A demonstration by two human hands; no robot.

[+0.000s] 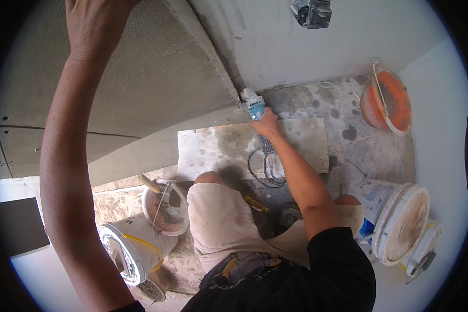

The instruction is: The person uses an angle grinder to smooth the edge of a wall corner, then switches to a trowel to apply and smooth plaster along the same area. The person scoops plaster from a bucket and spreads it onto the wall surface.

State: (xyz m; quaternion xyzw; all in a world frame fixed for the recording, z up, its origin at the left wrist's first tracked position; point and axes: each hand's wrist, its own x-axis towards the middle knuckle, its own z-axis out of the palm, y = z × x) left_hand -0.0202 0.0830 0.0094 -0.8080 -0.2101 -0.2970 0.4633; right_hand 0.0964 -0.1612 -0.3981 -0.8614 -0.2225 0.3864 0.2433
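My right hand (267, 124) is wrapped round the body of a blue angle grinder (256, 108). The grinder's pale grey head is close to the lower end of a long straight strip (208, 49), which edges a grey plastered surface (156, 67). I cannot make out a disc on the grinder. A black cord (268, 171) lies looped below it. High at the left, my left hand (100, 23) reaches up over the plastered surface. Its fingers run out of the picture, so whether they touch or hold anything is hidden.
A stained pale board (213, 153) lies before my knees. An orange bucket (369, 109) stands at the far right. White buckets (372, 200) are stacked or grouped near right, others (151, 236) near left. A dark box (317, 13) sits on the far wall.
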